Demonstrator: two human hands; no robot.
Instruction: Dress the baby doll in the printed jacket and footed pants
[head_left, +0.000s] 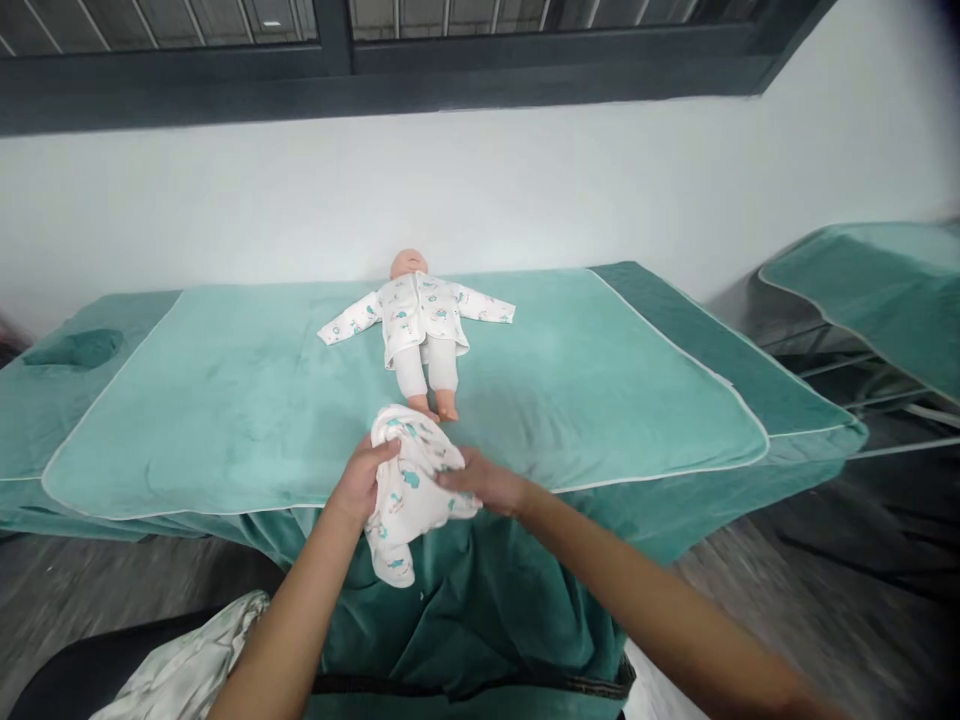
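A baby doll (421,325) lies on its back on the teal towel (225,400), head toward the wall, in a white printed top and white leggings. Just below its feet I hold a bunched white garment with teal prints (405,480) at the bed's near edge. My left hand (358,482) grips its left side with curled fingers. My right hand (484,482) pinches its right side. Part of the garment hangs down over the edge.
The bed (750,360) is covered in darker teal sheeting and stands against a white wall under a dark window frame. A second teal-covered bed (870,290) is at the right. Pale crumpled cloth (187,665) lies at the lower left.
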